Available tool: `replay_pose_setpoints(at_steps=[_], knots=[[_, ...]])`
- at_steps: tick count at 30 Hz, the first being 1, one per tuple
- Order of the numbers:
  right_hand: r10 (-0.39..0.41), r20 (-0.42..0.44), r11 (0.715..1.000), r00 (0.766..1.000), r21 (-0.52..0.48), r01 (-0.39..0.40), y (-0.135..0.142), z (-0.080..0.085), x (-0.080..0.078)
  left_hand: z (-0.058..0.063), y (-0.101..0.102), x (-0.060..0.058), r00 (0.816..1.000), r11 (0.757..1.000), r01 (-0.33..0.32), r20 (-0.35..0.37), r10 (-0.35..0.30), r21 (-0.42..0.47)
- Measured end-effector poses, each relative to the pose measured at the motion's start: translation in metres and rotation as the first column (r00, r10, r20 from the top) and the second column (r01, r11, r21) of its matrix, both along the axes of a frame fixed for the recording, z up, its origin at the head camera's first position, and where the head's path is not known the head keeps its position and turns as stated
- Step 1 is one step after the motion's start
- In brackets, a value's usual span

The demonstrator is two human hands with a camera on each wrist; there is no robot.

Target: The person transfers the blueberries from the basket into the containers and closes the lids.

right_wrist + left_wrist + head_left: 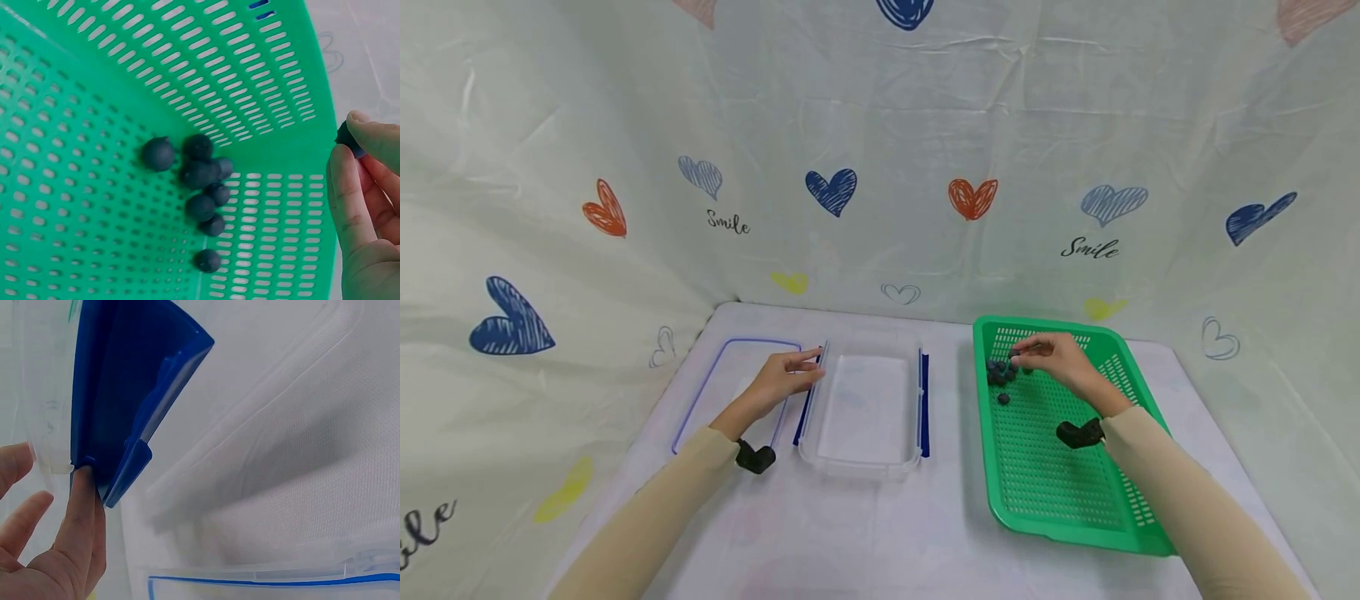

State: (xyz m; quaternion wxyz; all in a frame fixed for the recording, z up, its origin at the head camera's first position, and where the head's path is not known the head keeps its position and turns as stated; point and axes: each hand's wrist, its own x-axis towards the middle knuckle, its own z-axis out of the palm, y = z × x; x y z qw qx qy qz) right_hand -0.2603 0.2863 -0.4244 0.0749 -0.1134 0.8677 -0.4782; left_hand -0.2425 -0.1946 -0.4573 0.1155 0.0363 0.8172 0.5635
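Observation:
My right hand (1054, 357) pinches a blueberry (348, 140) between thumb and fingertip, above the far part of a green basket (987, 467). Below it, several more blueberries (200, 174) lie along the basket's wall, one a little apart. My left hand (778, 382) is at the left side of a clear plastic food container (859, 465). Its fingers are extended, with one fingertip touching the blue latch flap (125, 381) that hangs from that side. No food shows inside the container.
A clear lid (730, 339) with a blue seal lies left of the container, partly behind my left arm. A second blue latch flap (925, 408) hangs on the container's right side. Behind the white table (880, 533) hangs a curtain (880, 125) printed with hearts.

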Motion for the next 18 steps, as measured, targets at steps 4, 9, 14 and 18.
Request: replay_pose_setpoints(at_steps=[4, 9, 14, 18], knots=[[0.008, 0.008, 1.0, 1.0, 0.006, -0.008, -0.006, 0.006, -0.001, 0.0, 0.0, 0.001, 1.0, 1.0, 0.004, 0.005, -0.004, -0.004], [0.025, 0.016, 1.0, 1.0, 0.018, -0.025, -0.014, 0.014, -0.004, -0.002, -0.001, 0.001, 1.0, 1.0, 0.008, 0.01, -0.008, -0.004], [0.038, 0.031, 0.999, 0.999, -0.002, -0.038, -0.022, 0.022, -0.006, -0.001, 0.0, 0.0, 1.0, 1.0, 0.008, 0.001, -0.008, -0.016], [0.05, 0.034, 0.999, 0.998, 0.004, -0.05, -0.028, 0.027, -0.008, 0.0, 0.0, -0.001, 1.0, 1.0, 0.007, 0.001, -0.007, -0.023]])
